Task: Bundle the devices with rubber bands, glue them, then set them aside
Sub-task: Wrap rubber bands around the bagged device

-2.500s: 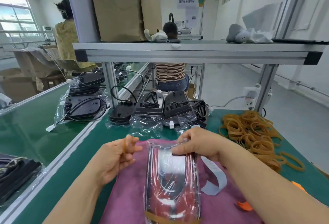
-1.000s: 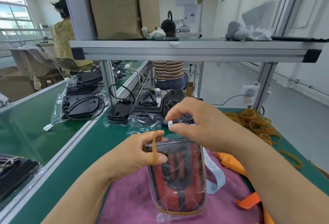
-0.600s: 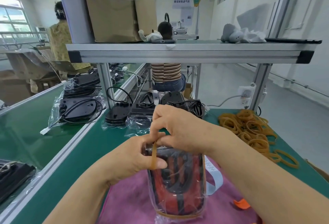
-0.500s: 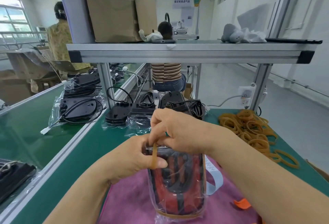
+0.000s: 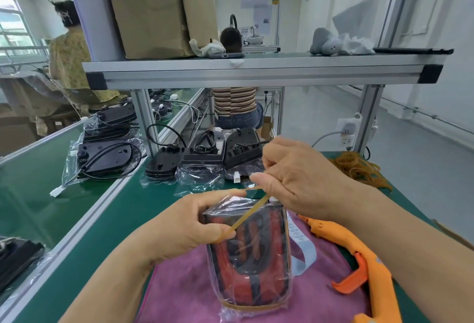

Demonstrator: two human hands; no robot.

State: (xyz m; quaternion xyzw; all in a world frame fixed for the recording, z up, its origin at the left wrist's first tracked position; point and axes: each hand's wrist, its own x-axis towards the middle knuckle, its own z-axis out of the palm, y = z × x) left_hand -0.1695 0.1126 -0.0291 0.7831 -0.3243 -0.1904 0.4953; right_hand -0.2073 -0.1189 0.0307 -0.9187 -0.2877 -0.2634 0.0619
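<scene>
A red and black device in a clear plastic bag (image 5: pixel 252 256) stands tilted on a pink cloth (image 5: pixel 184 294). My left hand (image 5: pixel 184 227) grips its upper left corner. My right hand (image 5: pixel 297 181) pinches a tan rubber band (image 5: pixel 250 216) and holds it stretched diagonally from my left thumb across the bag's top. Another tan band (image 5: pixel 246 306) wraps the near end of the bag. An orange glue gun (image 5: pixel 366 266) lies at the right on the cloth.
Several bagged black devices with cables (image 5: pixel 205 161) lie behind on the green table (image 5: pixel 123 217), more on the left conveyor (image 5: pixel 105 153). A heap of rubber bands (image 5: pixel 359 166) sits far right. An aluminium shelf (image 5: pixel 256 71) spans overhead. People sit beyond.
My right hand has pulled the rubber band up and to the right, stretching it over the bag's top. The glue gun has come into view at the right.
</scene>
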